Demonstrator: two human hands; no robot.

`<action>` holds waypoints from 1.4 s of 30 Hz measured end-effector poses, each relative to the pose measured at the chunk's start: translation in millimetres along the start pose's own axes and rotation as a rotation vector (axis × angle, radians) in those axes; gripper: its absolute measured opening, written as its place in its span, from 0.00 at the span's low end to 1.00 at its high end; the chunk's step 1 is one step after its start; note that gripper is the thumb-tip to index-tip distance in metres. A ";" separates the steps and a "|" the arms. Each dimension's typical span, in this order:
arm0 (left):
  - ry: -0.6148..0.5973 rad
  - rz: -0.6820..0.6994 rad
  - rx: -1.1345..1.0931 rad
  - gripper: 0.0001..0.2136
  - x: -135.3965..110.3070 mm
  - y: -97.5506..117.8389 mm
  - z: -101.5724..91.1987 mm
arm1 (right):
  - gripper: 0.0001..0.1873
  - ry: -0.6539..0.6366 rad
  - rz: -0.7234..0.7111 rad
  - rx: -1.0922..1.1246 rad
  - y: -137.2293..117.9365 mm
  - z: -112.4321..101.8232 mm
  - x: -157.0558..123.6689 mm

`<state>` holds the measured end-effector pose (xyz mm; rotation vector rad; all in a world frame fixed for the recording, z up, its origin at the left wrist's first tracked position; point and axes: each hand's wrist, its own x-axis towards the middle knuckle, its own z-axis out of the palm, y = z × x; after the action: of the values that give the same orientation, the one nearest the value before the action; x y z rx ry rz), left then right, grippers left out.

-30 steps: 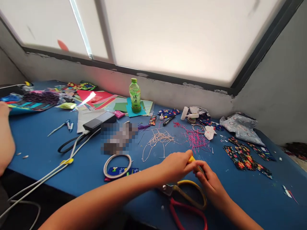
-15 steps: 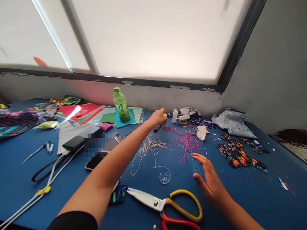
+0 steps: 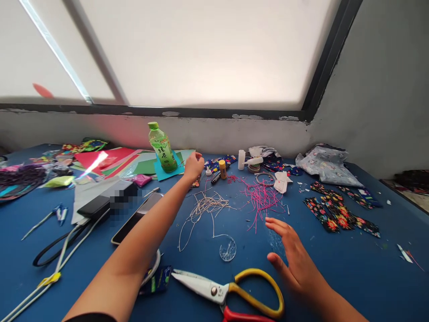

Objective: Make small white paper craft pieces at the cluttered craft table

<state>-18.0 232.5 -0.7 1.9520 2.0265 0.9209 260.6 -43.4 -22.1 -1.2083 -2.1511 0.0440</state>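
My left hand reaches far across the blue table, just right of the green tea bottle. Its fingers curl inward, and whatever they hold, if anything, is hidden. A glue stick with a yellow cap stands upright to the right of that hand, apart from it. Beneath the hand, a patterned fabric scrap partly shows. My right hand is open, fingers and thumb apart, at the near right. Close to it lie pink strings and large scissors with yellow and red handles.
Beige cord lies tangled mid-table, near a clear round disc. Floral fabric strips and a grey plastic bag are at right. Coloured paper, a phone and white cables occupy the left.
My left hand has let go of the yellow-capped glue stick and moved left toward the bottle. The stick now stands by itself. My right hand keeps its pose; the view has shifted slightly.
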 end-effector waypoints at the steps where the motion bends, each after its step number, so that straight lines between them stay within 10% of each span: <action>1: -0.034 -0.021 0.009 0.15 -2.1 -8.3 2.2 | 0.23 0.002 0.001 0.000 -0.4 0.1 0.2; 16: -0.143 0.062 0.119 0.15 -12.0 -10.3 23.4 | 0.19 -0.074 0.011 0.031 -0.6 8.8 -1.7; 34: -0.561 0.841 0.191 0.14 -50.0 4.8 1.0 | 0.18 -0.002 0.067 0.046 12.8 7.8 4.5; 42: -0.240 0.573 0.088 0.15 -20.8 28.2 11.8 | 0.18 0.006 0.030 0.032 11.9 8.8 4.4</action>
<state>14.5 214.8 -0.7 2.6093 1.4179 0.6488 263.0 -30.7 -30.7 -1.2204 -2.1195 0.0876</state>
